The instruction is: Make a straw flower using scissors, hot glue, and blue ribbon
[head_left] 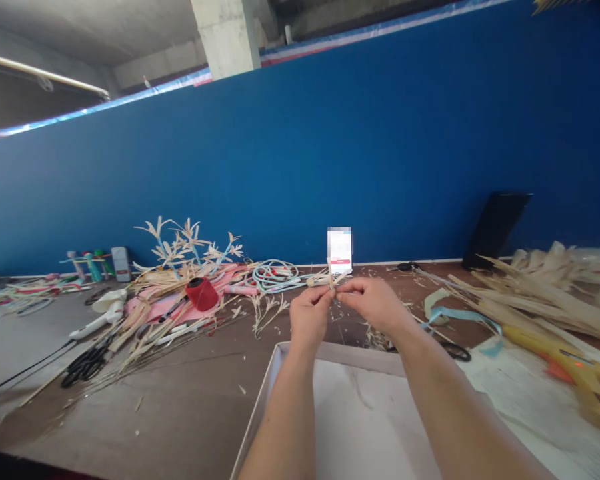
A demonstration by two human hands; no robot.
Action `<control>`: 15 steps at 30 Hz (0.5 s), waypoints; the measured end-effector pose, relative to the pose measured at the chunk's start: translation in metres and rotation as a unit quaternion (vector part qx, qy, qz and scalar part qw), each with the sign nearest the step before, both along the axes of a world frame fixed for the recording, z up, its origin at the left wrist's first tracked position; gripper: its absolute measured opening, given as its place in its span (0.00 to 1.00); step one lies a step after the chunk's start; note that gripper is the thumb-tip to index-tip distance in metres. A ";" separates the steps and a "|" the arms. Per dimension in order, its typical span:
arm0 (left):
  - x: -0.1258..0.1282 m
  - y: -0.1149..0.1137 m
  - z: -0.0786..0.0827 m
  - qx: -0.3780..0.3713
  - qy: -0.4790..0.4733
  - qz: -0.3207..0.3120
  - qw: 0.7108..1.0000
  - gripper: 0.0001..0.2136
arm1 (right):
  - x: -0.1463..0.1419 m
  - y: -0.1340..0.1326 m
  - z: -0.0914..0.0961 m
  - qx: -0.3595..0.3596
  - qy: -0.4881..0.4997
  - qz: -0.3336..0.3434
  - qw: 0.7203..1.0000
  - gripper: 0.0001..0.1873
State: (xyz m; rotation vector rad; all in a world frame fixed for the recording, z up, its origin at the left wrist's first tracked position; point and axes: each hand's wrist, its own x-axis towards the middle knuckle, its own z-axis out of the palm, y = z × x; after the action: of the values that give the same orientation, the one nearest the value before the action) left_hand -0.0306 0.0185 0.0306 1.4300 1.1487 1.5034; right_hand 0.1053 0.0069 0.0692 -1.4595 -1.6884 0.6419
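Note:
Both hands meet at the middle of the view, above the far edge of a white shallow box. My left hand pinches the lower end of a small flower of pale dried husk strips. From the other side, my right hand pinches the same piece, fingertips almost touching the left ones. The strips fan upward from between the fingers; the stem end is hidden. Behind them a phone with a lit screen stands against the blue partition.
Left lie finished husk flowers, a red spool, coiled pale-blue cord, black scissors and a white corded tool. Right are a yellow glue gun, dried husks, blue ribbon and a dark upright panel.

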 end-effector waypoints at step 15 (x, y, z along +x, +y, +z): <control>0.002 -0.001 0.000 0.000 0.001 0.037 0.999 0.11 | -0.005 -0.001 0.000 -0.004 0.006 -0.006 1.000 0.13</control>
State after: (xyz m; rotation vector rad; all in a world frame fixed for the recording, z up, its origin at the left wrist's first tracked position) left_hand -0.0287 0.0177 0.0305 1.4020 1.2150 1.5532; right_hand 0.1004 0.0061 0.0692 -1.4686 -1.6684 0.6500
